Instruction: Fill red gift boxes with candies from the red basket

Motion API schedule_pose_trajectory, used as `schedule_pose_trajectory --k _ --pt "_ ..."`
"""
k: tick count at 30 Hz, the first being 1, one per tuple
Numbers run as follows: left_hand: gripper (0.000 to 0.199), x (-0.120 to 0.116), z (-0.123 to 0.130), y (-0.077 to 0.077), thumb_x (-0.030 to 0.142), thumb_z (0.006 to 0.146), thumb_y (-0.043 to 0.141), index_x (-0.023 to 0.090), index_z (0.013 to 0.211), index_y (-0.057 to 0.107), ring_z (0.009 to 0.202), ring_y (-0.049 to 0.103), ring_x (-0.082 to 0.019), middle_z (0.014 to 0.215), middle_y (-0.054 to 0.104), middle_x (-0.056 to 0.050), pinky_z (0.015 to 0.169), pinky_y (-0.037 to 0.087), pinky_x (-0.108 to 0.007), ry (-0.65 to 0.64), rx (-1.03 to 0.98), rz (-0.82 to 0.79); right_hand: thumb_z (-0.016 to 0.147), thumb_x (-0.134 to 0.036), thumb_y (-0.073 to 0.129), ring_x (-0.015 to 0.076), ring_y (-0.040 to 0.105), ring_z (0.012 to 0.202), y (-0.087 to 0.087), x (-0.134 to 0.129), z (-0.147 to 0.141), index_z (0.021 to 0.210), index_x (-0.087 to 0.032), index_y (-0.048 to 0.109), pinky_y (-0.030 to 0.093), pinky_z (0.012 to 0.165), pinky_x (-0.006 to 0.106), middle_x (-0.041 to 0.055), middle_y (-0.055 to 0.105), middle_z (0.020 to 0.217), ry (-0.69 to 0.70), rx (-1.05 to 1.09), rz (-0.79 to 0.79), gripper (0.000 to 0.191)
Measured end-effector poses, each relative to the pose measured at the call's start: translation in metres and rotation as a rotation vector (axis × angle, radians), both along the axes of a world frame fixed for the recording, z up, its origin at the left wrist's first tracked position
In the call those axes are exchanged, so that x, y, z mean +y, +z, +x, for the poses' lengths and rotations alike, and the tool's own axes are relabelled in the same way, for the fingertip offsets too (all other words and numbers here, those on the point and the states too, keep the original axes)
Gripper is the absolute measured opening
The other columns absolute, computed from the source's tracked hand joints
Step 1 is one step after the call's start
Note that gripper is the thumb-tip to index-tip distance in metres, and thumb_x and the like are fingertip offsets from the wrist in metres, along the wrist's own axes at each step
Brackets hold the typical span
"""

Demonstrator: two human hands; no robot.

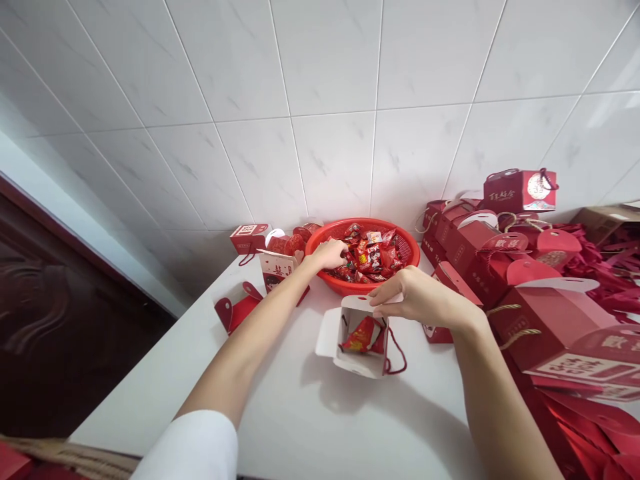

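Note:
A red plastic basket point(337, 285) full of wrapped candies point(367, 257) stands near the wall. My left hand point(329, 254) reaches over its left rim, fingers curled down among the candies; whatever they grip is hidden. Closer to me, an open gift box point(354, 365) with a white inside sits on the table, its flaps spread. Inside it lies a red wrapped candy point(364, 335), and a dark red cord handle point(399, 363) hangs at its right. My right hand point(407, 297) pinches the box's upper edge between thumb and fingers.
Several filled-out red gift boxes point(475, 250) are stacked along the right, with flat red cartons point(590, 420) in front. At the left stand an open red box point(237, 307), an upright printed box point(277, 270) and a small box point(249, 238). A tiled wall point(335, 160) bounds the white table point(280, 427).

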State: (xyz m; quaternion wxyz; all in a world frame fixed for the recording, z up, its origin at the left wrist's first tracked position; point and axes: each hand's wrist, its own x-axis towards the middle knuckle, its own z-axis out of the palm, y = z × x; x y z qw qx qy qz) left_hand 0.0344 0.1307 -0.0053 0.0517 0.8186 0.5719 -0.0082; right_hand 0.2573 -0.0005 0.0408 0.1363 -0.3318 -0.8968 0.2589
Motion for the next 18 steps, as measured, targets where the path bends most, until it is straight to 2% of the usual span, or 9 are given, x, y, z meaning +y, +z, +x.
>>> schedule_pose_trajectory --k 2,5,10,15,18 --pt "0.019 -0.006 -0.005 0.002 0.03 0.086 0.06 0.017 0.099 0.068 0.087 0.066 -0.023 0.097 0.072 -0.008 0.078 0.048 -0.03 -0.027 -0.112 0.051 0.089 -0.036 0.059 0.0177 0.057 0.069 -0.002 0.0 0.001 0.075 -0.018 0.074 0.039 0.066 0.028 0.0059 0.067 0.071 -0.007 0.054 0.008 0.027" --pt "0.019 -0.017 -0.01 0.003 0.035 0.084 0.06 0.017 0.085 0.065 0.078 0.062 -0.021 0.083 0.068 -0.005 0.071 0.045 -0.029 -0.079 -0.334 0.116 0.088 -0.034 0.06 0.0217 0.062 0.075 -0.002 -0.001 0.002 0.085 -0.017 0.079 0.042 0.069 0.029 0.0098 0.073 0.077 -0.039 0.057 0.007 0.025" --pt "0.026 -0.036 -0.014 0.009 0.042 0.079 0.061 0.018 0.072 0.055 0.07 0.054 -0.017 0.071 0.058 0.001 0.065 0.039 -0.028 -0.098 -0.603 0.113 0.085 -0.034 0.064 0.0193 0.06 0.071 0.0 -0.001 -0.002 0.08 -0.02 0.078 0.043 0.067 0.028 0.005 0.071 0.073 -0.071 -0.044 -0.042 0.021" --pt "0.034 -0.064 -0.012 0.037 0.047 0.078 0.066 0.017 0.068 0.053 0.069 0.053 -0.015 0.07 0.054 0.002 0.065 0.041 -0.027 -0.303 -0.759 -0.151 0.074 -0.03 0.074 0.0216 0.061 0.074 -0.008 0.002 -0.009 0.083 -0.021 0.077 0.042 0.062 0.027 0.0033 0.067 0.073 -0.149 -0.259 -0.117 0.013" --pt "0.024 -0.087 -0.005 0.05 0.039 0.077 0.07 0.017 0.078 0.061 0.071 0.058 -0.016 0.074 0.06 0.001 0.065 0.042 -0.027 -0.356 -0.703 -0.296 0.068 -0.025 0.076 0.0231 0.062 0.081 -0.009 0.002 -0.01 0.103 -0.023 0.076 0.042 0.062 0.025 0.0038 0.069 0.084 -0.173 -0.318 -0.152 0.034"
